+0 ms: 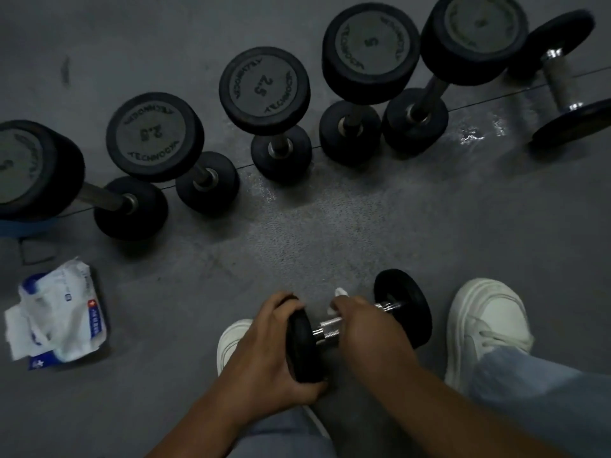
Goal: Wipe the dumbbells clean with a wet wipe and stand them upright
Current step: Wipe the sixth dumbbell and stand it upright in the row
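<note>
On the grey speckled rubber floor [363, 226], between two white trainers [486, 325], a small dumbbell with black disc plates and a chrome handle [325, 328] is held on its side, low in the middle of the view. Whether it rests on the floor cannot be told. Its nearer plate is gripped by the left hand [274, 352], the fingers curled over the rim. The handle is clasped by the right hand [367, 325], and a white wet wipe [340, 294] is pressed against the metal under the fingers, one corner showing above the knuckles. The far plate is left uncovered, near the right trainer.

Further off, a row of five black rubber-headed dumbbells [264, 90] is seen standing upright on end, running from the left edge towards the upper right. Just beyond the right end of the row, a dumbbell with black plates and a bright steel handle [562, 84] is seen lying on its side. At the left, well apart from the hands, a white and blue packet of wet wipes [62, 312] is seen lying open on the floor, with crumpled white tissue spilling from it.
</note>
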Available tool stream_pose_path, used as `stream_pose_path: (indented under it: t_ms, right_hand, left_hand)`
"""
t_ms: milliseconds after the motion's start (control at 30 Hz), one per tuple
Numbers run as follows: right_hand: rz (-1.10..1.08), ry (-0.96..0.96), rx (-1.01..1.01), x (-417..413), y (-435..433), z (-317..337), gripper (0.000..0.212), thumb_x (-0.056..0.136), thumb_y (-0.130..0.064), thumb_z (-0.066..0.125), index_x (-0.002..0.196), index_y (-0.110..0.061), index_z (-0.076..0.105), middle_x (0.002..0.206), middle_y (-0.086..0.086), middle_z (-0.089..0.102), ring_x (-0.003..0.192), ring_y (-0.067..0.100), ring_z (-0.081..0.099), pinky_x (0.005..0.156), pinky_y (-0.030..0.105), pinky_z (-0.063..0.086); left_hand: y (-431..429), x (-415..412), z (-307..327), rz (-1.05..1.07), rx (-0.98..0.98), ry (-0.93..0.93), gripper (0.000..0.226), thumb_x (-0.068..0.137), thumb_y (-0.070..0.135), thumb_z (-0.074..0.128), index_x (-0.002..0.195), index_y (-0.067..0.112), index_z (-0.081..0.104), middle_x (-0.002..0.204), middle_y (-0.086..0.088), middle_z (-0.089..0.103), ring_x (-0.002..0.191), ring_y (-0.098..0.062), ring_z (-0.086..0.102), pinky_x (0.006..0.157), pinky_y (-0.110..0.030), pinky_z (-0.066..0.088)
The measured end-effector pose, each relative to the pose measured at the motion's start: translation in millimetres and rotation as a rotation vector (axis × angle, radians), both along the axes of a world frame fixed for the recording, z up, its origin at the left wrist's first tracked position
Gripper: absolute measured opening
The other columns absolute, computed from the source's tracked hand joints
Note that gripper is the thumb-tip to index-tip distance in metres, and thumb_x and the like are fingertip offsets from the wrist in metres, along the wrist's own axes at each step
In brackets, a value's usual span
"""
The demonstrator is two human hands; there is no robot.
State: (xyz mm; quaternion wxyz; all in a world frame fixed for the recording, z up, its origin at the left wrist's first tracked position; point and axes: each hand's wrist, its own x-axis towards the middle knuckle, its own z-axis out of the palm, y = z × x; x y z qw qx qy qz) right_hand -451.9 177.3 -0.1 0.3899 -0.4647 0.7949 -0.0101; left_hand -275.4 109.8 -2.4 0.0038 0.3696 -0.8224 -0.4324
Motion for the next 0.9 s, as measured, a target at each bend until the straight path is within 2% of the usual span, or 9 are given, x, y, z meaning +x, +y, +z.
stream_pose_path:
  t_ms: [100,167,267,333,433,533,633,733,900]
  right_hand:
    - [-0.082,-0.160,0.042,-22,-35,14,0.032,0.104,-0.022,0.036,0.126,-0.026,0.058,0.116,-0.004,0.063,0.099,0.012,0.061,0.089,0.030,0.048]
    - [-0.206,-0.151,-0.082,-42,-56,26,0.034,0.105,-0.030,0.030,0.121,-0.031,0.060,0.108,-0.008,0.064,0.086,0.005,0.059,0.077,0.025,0.045]
    - [-0.070,0.106,-0.379,-72,-74,36,0.047,0.096,-0.013,0.040,0.141,-0.027,0.041,0.147,0.000,0.041,0.106,0.021,0.060,0.083,0.035,0.052]
    - [0.080,0.170,-0.456,-79,-75,35,0.066,0.089,-0.011,0.043,0.151,-0.022,0.025,0.157,0.002,0.022,0.123,0.026,0.050,0.087,0.039,0.053]
    - [0.251,0.204,-0.448,-82,-67,26,0.081,0.085,-0.010,0.051,0.155,-0.018,0.013,0.160,0.006,0.012,0.140,0.027,0.031,0.099,0.042,0.048]
    - [0.425,0.189,-0.442,-90,-58,21,0.094,0.080,-0.009,0.060,0.155,-0.018,0.005,0.160,0.009,0.008,0.146,0.031,0.021,0.103,0.047,0.045]
    - [0.587,0.188,-0.434,-109,-56,32,0.091,0.086,-0.016,0.051,0.154,-0.022,-0.010,0.162,0.007,-0.006,0.149,0.031,0.010,0.108,0.048,0.039]
    - [0.648,0.222,-0.500,-137,-51,51,0.090,0.080,-0.015,0.050,0.155,-0.016,0.001,0.162,0.012,0.004,0.147,0.035,0.019,0.103,0.049,0.044]
    - [0.396,0.284,-0.553,-190,-32,63,0.093,0.075,-0.022,0.048,0.156,-0.015,0.005,0.162,0.011,0.005,0.148,0.032,0.017,0.105,0.047,0.043]
  left_hand:
    - [-28,-12,38,-0.032,0.002,-0.018,0.108,0.047,0.061,0.080,0.137,0.052,0.020,0.145,0.024,0.017,0.124,0.000,0.039,0.093,-0.008,0.036]
    - [-50,-16,61,-0.083,-0.087,-0.042,0.107,0.050,0.062,0.079,0.139,0.054,0.020,0.143,0.019,0.020,0.127,-0.007,0.038,0.091,-0.019,0.046]
    - [-75,-24,85,-0.127,-0.247,-0.137,0.105,0.051,0.065,0.073,0.143,0.050,0.026,0.143,0.007,0.026,0.133,-0.016,0.033,0.093,-0.033,0.051]
    - [-86,-31,90,-0.169,-0.353,-0.218,0.103,0.051,0.067,0.068,0.145,0.043,0.033,0.144,-0.002,0.031,0.137,-0.029,0.031,0.096,-0.045,0.049]
    - [-96,-46,89,-0.196,-0.444,-0.330,0.104,0.052,0.074,0.061,0.146,0.041,0.033,0.147,-0.009,0.032,0.137,-0.037,0.029,0.098,-0.055,0.044]
    - [-88,-62,84,-0.234,-0.434,-0.354,0.117,0.053,0.082,0.059,0.151,0.044,0.009,0.156,-0.005,0.014,0.141,-0.032,0.018,0.104,-0.053,0.042]
    - [-83,-74,85,-0.302,-0.388,-0.390,0.127,0.056,0.077,0.065,0.147,0.046,-0.019,0.157,0.001,-0.010,0.141,-0.027,0.008,0.101,-0.040,0.045]
    - [-94,-84,97,-0.330,-0.368,-0.406,0.126,0.057,0.073,0.067,0.147,0.045,-0.018,0.154,0.001,-0.002,0.137,-0.024,0.017,0.095,-0.033,0.047]
    - [-98,-142,124,-0.423,-0.412,-0.418,0.125,0.056,0.079,0.059,0.149,0.042,-0.016,0.156,0.000,-0.002,0.139,-0.025,0.016,0.105,-0.033,0.041]
